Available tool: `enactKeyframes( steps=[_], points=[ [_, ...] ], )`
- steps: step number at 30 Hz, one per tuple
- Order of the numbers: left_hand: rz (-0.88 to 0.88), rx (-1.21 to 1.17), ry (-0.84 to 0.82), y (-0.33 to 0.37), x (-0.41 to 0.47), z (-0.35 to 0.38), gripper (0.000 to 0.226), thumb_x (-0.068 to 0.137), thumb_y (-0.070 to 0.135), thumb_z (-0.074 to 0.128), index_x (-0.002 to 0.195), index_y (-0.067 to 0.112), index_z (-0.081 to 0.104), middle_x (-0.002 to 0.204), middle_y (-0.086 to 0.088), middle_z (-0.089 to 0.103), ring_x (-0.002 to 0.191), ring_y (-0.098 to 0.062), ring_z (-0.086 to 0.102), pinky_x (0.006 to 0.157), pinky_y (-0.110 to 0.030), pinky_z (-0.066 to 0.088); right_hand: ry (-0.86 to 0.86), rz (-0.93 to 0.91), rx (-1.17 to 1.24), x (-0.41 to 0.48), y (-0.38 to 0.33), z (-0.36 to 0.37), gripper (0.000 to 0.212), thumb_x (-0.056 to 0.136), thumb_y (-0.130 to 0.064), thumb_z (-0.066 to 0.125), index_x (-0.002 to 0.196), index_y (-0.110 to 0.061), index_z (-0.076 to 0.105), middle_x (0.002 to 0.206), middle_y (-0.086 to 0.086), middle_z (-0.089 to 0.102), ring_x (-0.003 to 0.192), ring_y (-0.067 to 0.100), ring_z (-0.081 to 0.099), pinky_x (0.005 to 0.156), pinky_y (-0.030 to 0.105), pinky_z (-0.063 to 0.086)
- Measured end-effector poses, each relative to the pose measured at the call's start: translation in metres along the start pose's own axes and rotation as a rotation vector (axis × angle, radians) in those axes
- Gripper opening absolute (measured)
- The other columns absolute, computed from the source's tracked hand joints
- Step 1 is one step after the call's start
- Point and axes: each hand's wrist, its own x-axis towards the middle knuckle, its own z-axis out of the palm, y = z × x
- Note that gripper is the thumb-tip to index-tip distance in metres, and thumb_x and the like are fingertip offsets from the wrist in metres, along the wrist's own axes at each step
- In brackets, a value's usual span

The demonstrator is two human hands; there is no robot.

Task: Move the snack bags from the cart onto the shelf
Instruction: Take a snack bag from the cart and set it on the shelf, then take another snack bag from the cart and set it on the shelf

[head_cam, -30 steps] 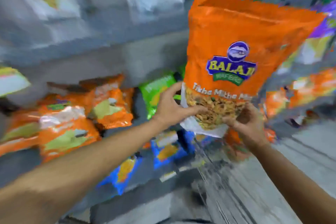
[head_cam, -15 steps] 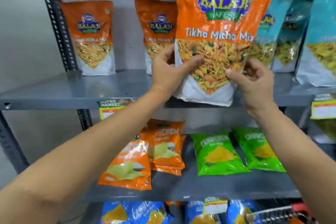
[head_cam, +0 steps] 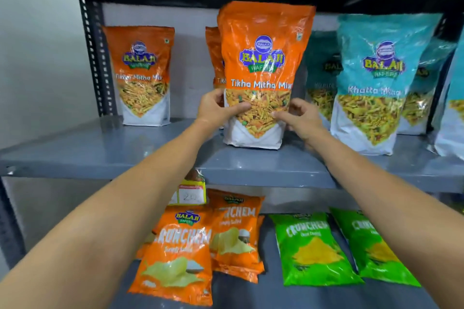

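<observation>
An orange Tikha Mitha Mix bag (head_cam: pixel 261 40) stands upright on the grey upper shelf (head_cam: pixel 105 150), its base touching the shelf surface. My left hand (head_cam: pixel 216 109) grips its lower left side with the thumb across the front. Against the bag's lower right edge rests my right hand (head_cam: pixel 301 118), fingers curled around it. Directly behind the held bag another orange bag (head_cam: pixel 213 57) peeks out. A third orange bag of the same kind (head_cam: pixel 141 75) stands at the shelf's left. The cart is out of view.
Teal Khatta Mitha bags (head_cam: pixel 376 83) stand close on the right of the held bag. On the lower shelf lie orange Crunchem bags (head_cam: pixel 180 256) and green Crunchem bags (head_cam: pixel 311 248). A black perforated upright (head_cam: pixel 94 57) bounds the shelf's left side. A price tag (head_cam: pixel 190 193) hangs from the shelf edge.
The orange bag has come down from above the shelf and now rests on it, in front of another orange bag. Both hands stayed on its lower sides.
</observation>
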Motion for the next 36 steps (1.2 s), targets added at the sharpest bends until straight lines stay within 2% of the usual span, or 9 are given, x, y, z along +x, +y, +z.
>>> enactKeyframes(
  steps=[3,5,7,12,22,26,29,32,36],
  points=[
    [-0.027,0.000,-0.002,0.011,-0.002,-0.004,0.045,0.069,0.023,0.082,0.107,0.017,0.060,0.098,0.006,0.068,0.086,-0.005,0.066,0.087,-0.033,0.057,-0.018,0.066,0.083,0.005,-0.006,0.002,0.021,0.077,-0.016,0.076,0.090,-0.021,0.060,0.090,-0.002,0.067,0.084,0.011,0.064,0.067,0.025,0.050],
    [-0.040,0.014,0.053,0.014,-0.003,-0.008,0.068,0.067,0.031,0.082,0.123,0.016,0.048,0.116,0.001,0.061,0.102,-0.012,0.059,0.090,-0.032,0.051,0.032,0.119,0.215,0.005,-0.009,0.002,0.027,0.079,-0.023,0.073,0.099,-0.021,0.054,0.095,-0.001,0.065,0.086,0.016,0.063,0.070,0.030,0.048],
    [-0.047,-0.008,0.090,0.013,-0.002,-0.014,0.077,0.066,0.032,0.083,0.129,0.017,0.041,0.124,-0.002,0.056,0.108,-0.014,0.055,0.090,-0.036,0.051,0.078,0.161,0.298,0.006,-0.012,0.000,0.023,0.081,-0.025,0.069,0.093,-0.027,0.050,0.095,-0.002,0.064,0.085,0.016,0.063,0.075,0.035,0.048],
    [-0.095,0.063,0.029,0.012,-0.001,-0.017,0.070,0.066,0.028,0.082,0.124,0.023,0.042,0.122,-0.003,0.057,0.114,-0.021,0.055,0.092,-0.047,0.052,0.034,0.217,0.292,0.006,-0.011,-0.002,0.021,0.082,-0.018,0.067,0.090,-0.026,0.049,0.096,-0.002,0.065,0.087,0.018,0.063,0.075,0.036,0.049],
    [-0.076,0.102,0.015,0.016,-0.008,-0.014,0.060,0.072,0.024,0.079,0.121,0.016,0.045,0.116,0.000,0.056,0.109,-0.020,0.057,0.092,-0.044,0.052,-0.006,0.185,0.204,0.004,-0.008,0.002,0.025,0.077,-0.013,0.074,0.088,-0.020,0.053,0.087,0.003,0.063,0.088,0.022,0.061,0.071,0.038,0.053],
    [-0.032,0.135,0.046,0.017,-0.011,-0.012,0.064,0.073,0.024,0.078,0.125,0.015,0.042,0.120,-0.001,0.055,0.111,-0.020,0.055,0.090,-0.035,0.051,0.085,0.084,0.029,0.000,-0.002,-0.001,0.031,0.069,-0.027,0.081,0.082,-0.025,0.054,0.085,0.005,0.061,0.083,0.020,0.062,0.067,0.034,0.053],
    [0.175,0.319,0.187,0.026,-0.020,-0.013,0.063,0.072,0.026,0.078,0.122,0.010,0.043,0.122,-0.005,0.055,0.107,-0.015,0.052,0.084,-0.019,0.043,0.210,-0.129,-0.203,-0.007,-0.001,-0.010,0.026,0.071,-0.027,0.078,0.076,-0.020,0.053,0.072,-0.006,0.056,0.068,0.012,0.055,0.068,0.031,0.047],
    [0.426,0.612,0.270,0.038,-0.041,-0.004,0.052,0.071,0.033,0.070,0.112,0.009,0.050,0.111,-0.008,0.061,0.100,-0.019,0.056,0.085,-0.028,0.044,0.303,-0.350,-0.489,-0.033,-0.011,-0.030,0.021,0.075,-0.029,0.068,0.065,-0.018,0.054,0.058,-0.006,0.052,0.056,0.013,0.051,0.059,0.032,0.046],
    [0.558,0.583,0.206,0.036,-0.107,0.037,0.026,0.075,0.027,0.063,0.097,0.013,0.058,0.088,-0.003,0.068,0.087,-0.024,0.064,0.082,-0.037,0.048,0.432,-0.485,-0.784,-0.108,-0.002,-0.068,0.030,0.081,-0.027,0.063,0.056,-0.012,0.053,0.056,0.002,0.055,0.062,0.025,0.055,0.058,0.036,0.041]
  ],
)
